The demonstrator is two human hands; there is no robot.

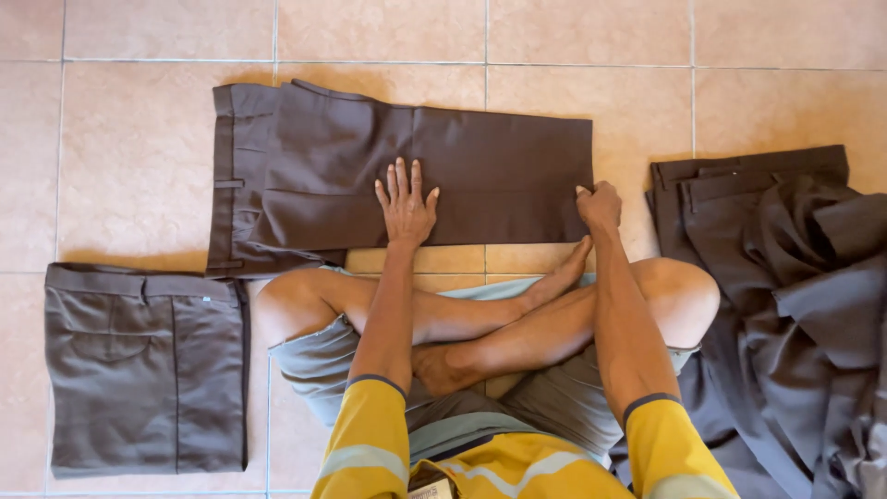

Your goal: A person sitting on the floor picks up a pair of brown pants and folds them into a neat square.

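The half-folded dark brown cloth trousers (407, 176) are spread on the floor tiles before crossed legs. They are pressed flat by the left hand (405, 205), fingers splayed. Their lower right corner is pinched by the curled right hand (600, 204).

Under my left hand (405, 205) and right hand (599, 205) I see trousers (480, 162) of dark brown woven cloth, matt and smooth, pressed flat with only faint creases near the waistband. The folded pair (139, 370) to the left is the same dull cloth in a slightly greyer brown, while the loose heap of trousers (785, 305) on the right looks just as matt but rumpled into soft folds. The floor (139, 157) is pale pink mottled ceramic tile with a light sheen and thin grout lines, and my sleeves (370, 444) are yellow knit cloth, smooth and matt.
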